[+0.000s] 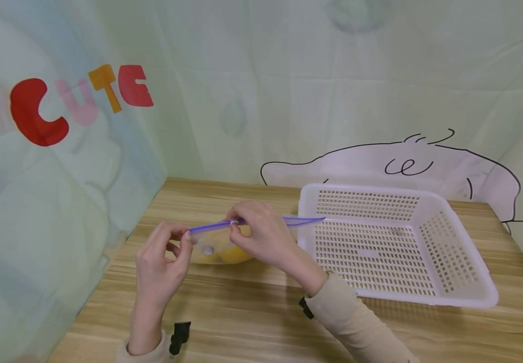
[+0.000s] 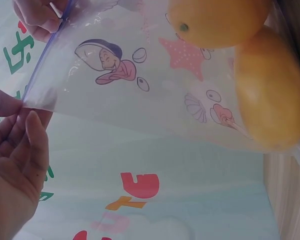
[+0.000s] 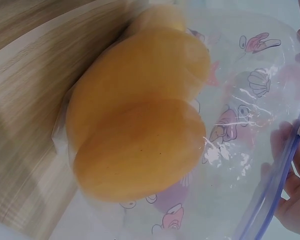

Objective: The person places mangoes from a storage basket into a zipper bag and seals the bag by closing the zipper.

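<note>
A clear printed zip bag (image 2: 155, 110) with a purple top edge holds several yellow-orange fruits (image 3: 140, 150). The left hand (image 1: 161, 262) pinches the bag's top left corner between thumb and fingers, also seen in the left wrist view (image 2: 15, 160). Farther right along the purple edge, the right hand (image 1: 263, 234) pinches a small white slider (image 1: 234, 222). To the right of that hand the two purple strips stand apart; between the hands they lie together. In the right wrist view, the right hand's fingers (image 3: 297, 185) are at the purple strip.
A white perforated plastic basket (image 1: 465, 297) stands on the wooden table (image 1: 238, 322) to the right, with the bag's right end reaching over its left rim. A printed cloth (image 1: 216, 101) hangs behind and to the left of the table.
</note>
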`<state>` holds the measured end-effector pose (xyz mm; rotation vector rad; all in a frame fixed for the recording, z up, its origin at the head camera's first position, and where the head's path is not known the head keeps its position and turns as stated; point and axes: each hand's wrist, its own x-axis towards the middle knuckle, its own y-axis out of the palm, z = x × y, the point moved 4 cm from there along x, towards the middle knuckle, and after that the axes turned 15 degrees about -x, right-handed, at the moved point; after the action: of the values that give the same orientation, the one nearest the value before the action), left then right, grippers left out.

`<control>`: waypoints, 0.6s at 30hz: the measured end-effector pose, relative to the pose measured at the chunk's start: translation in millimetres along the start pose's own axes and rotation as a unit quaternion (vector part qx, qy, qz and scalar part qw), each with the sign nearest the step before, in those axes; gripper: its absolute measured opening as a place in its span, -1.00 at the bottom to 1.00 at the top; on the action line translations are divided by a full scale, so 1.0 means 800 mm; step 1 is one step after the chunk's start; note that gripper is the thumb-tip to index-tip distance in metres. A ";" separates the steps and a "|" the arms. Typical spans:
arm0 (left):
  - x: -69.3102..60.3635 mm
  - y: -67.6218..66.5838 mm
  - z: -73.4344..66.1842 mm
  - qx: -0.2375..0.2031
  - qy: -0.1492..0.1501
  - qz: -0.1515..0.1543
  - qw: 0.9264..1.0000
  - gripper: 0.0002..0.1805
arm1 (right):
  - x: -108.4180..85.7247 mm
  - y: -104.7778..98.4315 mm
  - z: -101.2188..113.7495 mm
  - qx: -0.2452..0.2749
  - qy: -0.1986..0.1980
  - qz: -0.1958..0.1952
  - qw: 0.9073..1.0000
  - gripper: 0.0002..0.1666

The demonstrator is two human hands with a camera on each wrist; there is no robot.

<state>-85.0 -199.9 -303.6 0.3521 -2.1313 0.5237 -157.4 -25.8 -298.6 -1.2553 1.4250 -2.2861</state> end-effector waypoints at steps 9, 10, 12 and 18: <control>0.000 0.000 0.001 0.000 0.005 -0.002 1.000 -0.88 | -0.002 -0.001 -0.003 0.000 0.006 0.007 1.000 -0.84; 0.000 0.000 0.001 -0.001 0.005 -0.001 1.000 -0.88 | -0.002 -0.001 -0.003 -0.001 0.007 0.008 1.000 -0.84; 0.000 0.000 0.001 -0.001 0.005 0.000 1.000 -0.88 | -0.002 -0.001 -0.004 -0.003 0.008 0.009 1.000 -0.84; -0.001 0.000 0.002 -0.002 0.005 0.001 1.000 -0.87 | -0.003 -0.001 -0.006 -0.007 0.010 0.006 1.000 -0.86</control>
<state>-85.7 -200.4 -304.8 0.3436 -2.1227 0.5211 -159.0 -21.2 -300.2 -1.2292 1.4544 -2.2914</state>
